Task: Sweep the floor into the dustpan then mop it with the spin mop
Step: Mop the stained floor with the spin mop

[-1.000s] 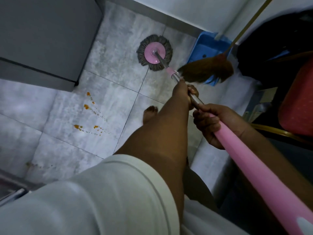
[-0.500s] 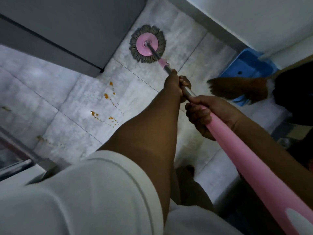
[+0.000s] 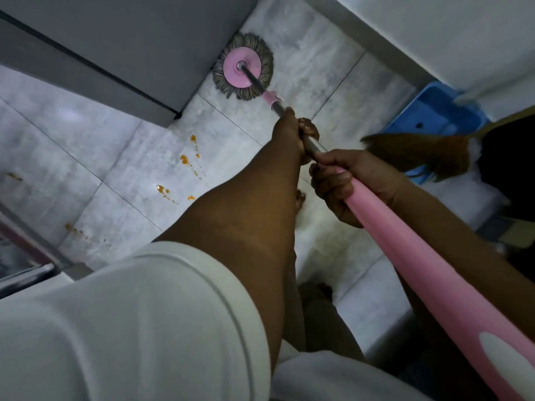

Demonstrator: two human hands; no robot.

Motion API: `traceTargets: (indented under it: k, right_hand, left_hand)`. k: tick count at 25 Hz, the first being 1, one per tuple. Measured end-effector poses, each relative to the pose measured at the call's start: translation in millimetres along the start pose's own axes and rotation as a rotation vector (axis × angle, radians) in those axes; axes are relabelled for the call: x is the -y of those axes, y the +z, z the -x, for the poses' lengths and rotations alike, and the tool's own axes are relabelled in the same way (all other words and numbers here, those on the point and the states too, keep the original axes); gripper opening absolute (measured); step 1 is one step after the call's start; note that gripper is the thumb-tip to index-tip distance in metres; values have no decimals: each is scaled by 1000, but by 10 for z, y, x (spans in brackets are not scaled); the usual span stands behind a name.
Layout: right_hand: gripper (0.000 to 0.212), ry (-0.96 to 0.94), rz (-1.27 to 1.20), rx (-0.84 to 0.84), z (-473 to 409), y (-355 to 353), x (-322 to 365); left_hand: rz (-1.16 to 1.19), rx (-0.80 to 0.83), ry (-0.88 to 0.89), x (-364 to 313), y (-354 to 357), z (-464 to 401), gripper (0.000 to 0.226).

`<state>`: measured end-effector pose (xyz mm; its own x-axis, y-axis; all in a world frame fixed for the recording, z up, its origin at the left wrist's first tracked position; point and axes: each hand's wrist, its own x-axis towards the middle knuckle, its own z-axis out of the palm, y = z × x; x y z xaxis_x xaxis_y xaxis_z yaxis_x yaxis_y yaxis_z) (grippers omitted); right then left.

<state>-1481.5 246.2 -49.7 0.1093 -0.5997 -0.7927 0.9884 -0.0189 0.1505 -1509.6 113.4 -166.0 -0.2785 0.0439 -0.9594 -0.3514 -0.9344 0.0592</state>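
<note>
The spin mop's round head (image 3: 243, 70), pink disc ringed with grey strands, lies flat on the grey floor tiles (image 3: 312, 68) right beside the grey cabinet. Its metal and pink handle (image 3: 405, 250) runs back toward me. My left hand (image 3: 295, 134) grips the metal shaft further down. My right hand (image 3: 347, 183) grips the top of the pink sleeve just behind it. Orange spots (image 3: 185, 160) dot the tiles left of my arm. A blue dustpan (image 3: 434, 117) and a brown broom head (image 3: 417, 151) rest at the right by the wall.
A grey cabinet (image 3: 115, 39) fills the upper left, its corner close to the mop head. White wall and skirting (image 3: 405, 30) run along the top right. My bare foot (image 3: 299, 198) stands on the tiles below my hands. A metal threshold (image 3: 29, 256) lies at the left edge.
The mop head has slid away from me and leftward, up against the cabinet's base. Both hands kept their grip on the handle while my view turned left.
</note>
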Motion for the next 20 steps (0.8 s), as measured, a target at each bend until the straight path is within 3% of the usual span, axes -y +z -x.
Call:
traceTargets:
  k: [11, 15, 20]
  right_hand:
    - [15, 51, 51, -77, 1157, -983, -2025]
    - [26, 88, 63, -155, 1219, -992, -2344]
    - [23, 108, 64, -152, 947, -791, -2164]
  left_hand:
    - [61, -13, -105, 2185, -1218, 1020, 48]
    - [63, 1, -145, 2327, -1484, 1168, 47]
    - [121, 51, -134, 1962, -1512, 1018, 48]
